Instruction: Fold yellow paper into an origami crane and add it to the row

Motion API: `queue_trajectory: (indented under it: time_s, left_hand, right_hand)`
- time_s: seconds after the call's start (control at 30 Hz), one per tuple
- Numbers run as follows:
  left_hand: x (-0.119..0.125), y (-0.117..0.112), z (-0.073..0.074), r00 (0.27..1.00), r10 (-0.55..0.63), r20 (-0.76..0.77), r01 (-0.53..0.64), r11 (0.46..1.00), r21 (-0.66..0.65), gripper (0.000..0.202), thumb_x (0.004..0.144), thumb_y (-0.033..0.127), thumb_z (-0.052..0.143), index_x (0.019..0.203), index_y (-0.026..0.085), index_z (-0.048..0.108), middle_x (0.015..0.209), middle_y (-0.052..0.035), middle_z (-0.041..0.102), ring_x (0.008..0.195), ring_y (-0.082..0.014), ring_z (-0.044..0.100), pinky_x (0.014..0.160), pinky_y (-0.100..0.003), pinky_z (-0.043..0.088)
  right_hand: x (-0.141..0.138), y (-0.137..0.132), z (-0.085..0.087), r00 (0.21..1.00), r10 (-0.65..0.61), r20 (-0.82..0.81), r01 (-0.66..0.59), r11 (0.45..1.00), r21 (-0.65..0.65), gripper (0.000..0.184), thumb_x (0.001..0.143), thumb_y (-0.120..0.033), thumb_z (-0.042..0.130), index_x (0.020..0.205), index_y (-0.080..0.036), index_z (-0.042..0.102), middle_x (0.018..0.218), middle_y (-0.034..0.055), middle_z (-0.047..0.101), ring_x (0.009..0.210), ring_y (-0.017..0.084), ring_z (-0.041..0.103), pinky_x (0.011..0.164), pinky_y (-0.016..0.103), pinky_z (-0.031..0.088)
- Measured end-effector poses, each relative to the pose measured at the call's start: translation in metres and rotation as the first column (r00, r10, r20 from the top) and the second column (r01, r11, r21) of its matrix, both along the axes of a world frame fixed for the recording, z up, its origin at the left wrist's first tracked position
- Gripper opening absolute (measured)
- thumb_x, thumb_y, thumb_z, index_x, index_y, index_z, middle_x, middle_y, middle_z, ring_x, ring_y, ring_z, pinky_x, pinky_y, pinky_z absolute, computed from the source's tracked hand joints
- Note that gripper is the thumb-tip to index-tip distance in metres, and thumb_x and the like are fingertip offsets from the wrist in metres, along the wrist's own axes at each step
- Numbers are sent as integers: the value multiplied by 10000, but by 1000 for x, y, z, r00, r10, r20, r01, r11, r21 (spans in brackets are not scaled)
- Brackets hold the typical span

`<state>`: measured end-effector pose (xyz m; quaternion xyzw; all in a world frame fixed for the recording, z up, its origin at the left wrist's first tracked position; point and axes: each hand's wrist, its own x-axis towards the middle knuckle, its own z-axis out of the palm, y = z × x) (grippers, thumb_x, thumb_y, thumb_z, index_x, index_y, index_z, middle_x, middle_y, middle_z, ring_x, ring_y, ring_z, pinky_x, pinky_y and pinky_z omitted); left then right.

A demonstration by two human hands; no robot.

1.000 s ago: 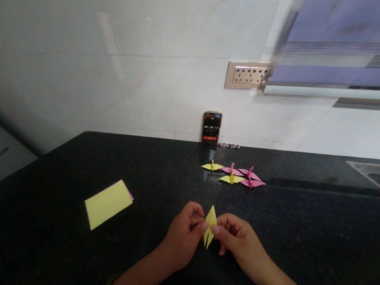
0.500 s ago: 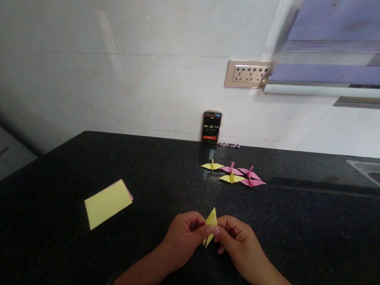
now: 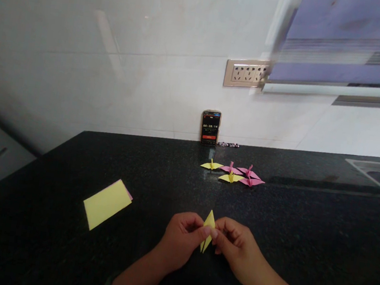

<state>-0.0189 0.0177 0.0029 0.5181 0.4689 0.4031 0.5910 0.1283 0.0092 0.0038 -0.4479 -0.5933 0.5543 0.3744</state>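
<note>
Between my two hands is a small folded yellow paper (image 3: 210, 218), a slim diamond with its lower end split into two points. My left hand (image 3: 183, 236) pinches its left side, thumb laid across the front. From the other side my right hand (image 3: 237, 247) grips the right edge between thumb and fingers; the thumb tips nearly meet over the middle. Beyond the hands, several finished paper cranes stand in a cluster, among them a yellow crane (image 3: 230, 178) and a pink crane (image 3: 251, 182).
Left of my hands lies a stack of yellow paper (image 3: 107, 204) with a pink edge under it. A phone (image 3: 210, 127) showing a timer leans on the wall, a beaded strap (image 3: 228, 144) beside it. A sink edge (image 3: 374, 178) lies at the right of the black counter (image 3: 158, 171).
Both hands have come slightly lower with the folded paper, and its split lower points show more below the thumbs. The cranes and paper stack stay in place.
</note>
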Motion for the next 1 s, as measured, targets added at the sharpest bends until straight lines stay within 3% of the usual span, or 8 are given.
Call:
queue_trajectory:
  time_s: [0.13, 0.3, 0.43, 0.57, 0.73, 0.87, 1.0]
  left_hand:
    - [0, 0, 1, 1000, 15, 13, -15, 1000, 8, 234, 657, 304, 594, 516, 128, 530, 457, 41, 444, 449, -68, 373, 452, -189, 286]
    - [0, 2, -2, 998, -64, 17, 64, 998, 26, 188, 675, 315, 581, 646, 129, 570, 546, 15, 520, 499, -83, 428, 492, -195, 323]
    - [-1, 2, -3, 995, -63, -73, 65, 997, 31, 221, 689, 341, 559, 621, 131, 560, 558, 2, 535, 515, -95, 447, 500, -201, 338]
    - [0, 0, -3, 984, -123, -129, 128, 991, 31, 214, 695, 339, 548, 640, 132, 563, 553, 14, 512, 507, -87, 428, 484, -196, 323]
    - [1, 2, -3, 986, -164, -40, 163, 986, -15, 145, 667, 267, 589, 671, 126, 555, 580, 6, 550, 521, -88, 470, 502, -198, 343]
    - [-2, 6, 0, 998, -57, 40, 59, 996, -61, 175, 692, 287, 569, 685, 113, 554, 606, -28, 591, 538, -108, 521, 549, -234, 402]
    - [-6, 10, 2, 993, 63, 102, -57, 997, -54, 170, 693, 283, 578, 677, 116, 548, 563, 3, 550, 508, -84, 479, 523, -210, 385]
  right_hand:
    - [1, 1, -1, 998, -16, -53, 15, 1000, -25, 244, 755, -373, 508, 642, -157, 519, 586, -11, 505, 516, 93, 461, 482, 207, 400]
    - [4, 6, -3, 991, -97, -93, 92, 994, -54, 274, 741, -405, 514, 641, -151, 528, 576, -12, 512, 476, 82, 465, 462, 206, 389]
    - [4, 8, -2, 989, -81, -122, 72, 995, -70, 265, 723, -423, 529, 714, -158, 535, 608, -13, 517, 493, 82, 457, 461, 200, 389]
    - [5, 8, -4, 991, -101, -84, 99, 995, -29, 219, 696, -386, 571, 679, -168, 548, 578, -28, 484, 497, 86, 429, 442, 192, 358]
    - [9, 9, -5, 978, -196, -72, 199, 980, 28, 201, 718, -333, 565, 611, -163, 562, 638, -1, 527, 507, 91, 443, 461, 209, 350]
    - [10, 9, -1, 980, -192, -58, 192, 981, 2, 204, 757, -326, 519, 641, -162, 555, 559, -12, 517, 518, 99, 460, 507, 220, 354]
    - [8, 8, 1, 992, -122, 15, 122, 992, -20, 181, 735, -304, 539, 624, -163, 520, 486, -47, 447, 459, 81, 400, 461, 205, 318]
